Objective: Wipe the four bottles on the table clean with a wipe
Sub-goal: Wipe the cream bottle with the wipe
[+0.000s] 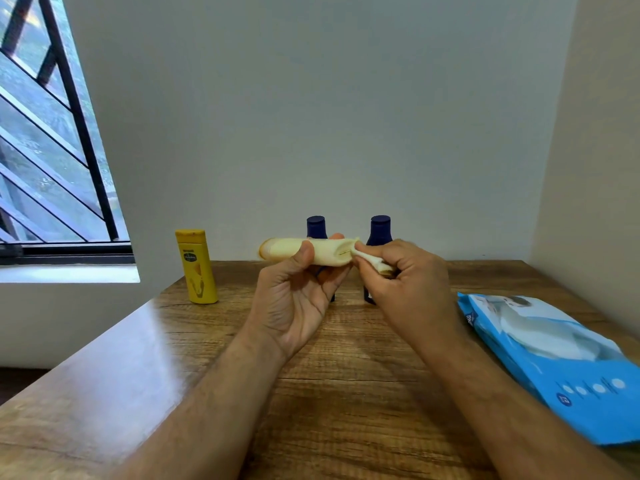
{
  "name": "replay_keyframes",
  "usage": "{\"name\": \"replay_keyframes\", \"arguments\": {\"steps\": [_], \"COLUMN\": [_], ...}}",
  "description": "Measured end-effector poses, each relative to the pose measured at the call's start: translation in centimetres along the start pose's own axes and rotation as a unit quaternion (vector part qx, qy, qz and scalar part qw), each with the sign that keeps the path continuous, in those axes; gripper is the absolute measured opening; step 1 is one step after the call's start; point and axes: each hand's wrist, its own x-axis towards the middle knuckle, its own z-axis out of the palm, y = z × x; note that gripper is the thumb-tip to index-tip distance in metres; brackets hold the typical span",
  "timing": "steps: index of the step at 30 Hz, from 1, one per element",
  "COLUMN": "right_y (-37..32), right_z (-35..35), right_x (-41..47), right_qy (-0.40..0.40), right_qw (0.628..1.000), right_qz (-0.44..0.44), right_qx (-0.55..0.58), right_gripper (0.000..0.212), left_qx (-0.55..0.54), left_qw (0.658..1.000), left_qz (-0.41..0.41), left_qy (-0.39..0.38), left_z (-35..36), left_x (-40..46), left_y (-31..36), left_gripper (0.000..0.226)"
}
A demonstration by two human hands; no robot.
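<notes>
Cream bottle (298,252) — pale, elongated, held horizontally above the wooden table, cap end pointing left, gripped around its middle. White wipe (372,263) — crumpled into a small wad and pressed against the right-hand end of the cream bottle. Yellow bottle (198,267) — flat-capped, printed label facing the viewer, standing upright on the table near its far left corner. Two dark blue bottles (316,227) (380,230) — each with a tapered blue cap, standing upright side by side near the table's far edge, their lower bodies largely hidden; labels cannot be read.
</notes>
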Motion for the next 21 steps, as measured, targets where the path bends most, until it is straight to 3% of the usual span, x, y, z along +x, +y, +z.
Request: {"name": "replay_keyframes", "arguments": {"steps": [5, 10, 16, 21], "right_y": [-0.65, -0.61, 0.09, -0.19], "right_z": [-0.29, -0.26, 0.15, 0.08], "right_x": [0.04, 0.43, 0.79, 0.49], "right_qy": [-0.124, -0.113, -0.052, -0.105], "right_qw": [0.97, 0.897, 0.887, 0.882], "right_qz": [0.128, 0.228, 0.278, 0.264], "right_qx": [0.163, 0.361, 0.366, 0.375], "right_gripper": [0.012, 0.019, 0.022, 0.022], "left_qx": [0.007, 0.003, -0.003, 0.001], "left_qw": [0.999, 0.999, 1.0, 0.999], "left_qz": [0.032, 0.028, 0.022, 0.035], "left_qy": [0.035, 0.018, 0.007, 0.019], "left_z": [-0.29, -0.07, 0.12, 0.19], "left_x": [0.25, 0.04, -0.07, 0.01], "left_y": [0.27, 0.24, 0.08, 0.18], "left_gripper": [0.035, 0.034, 0.041, 0.046]}}
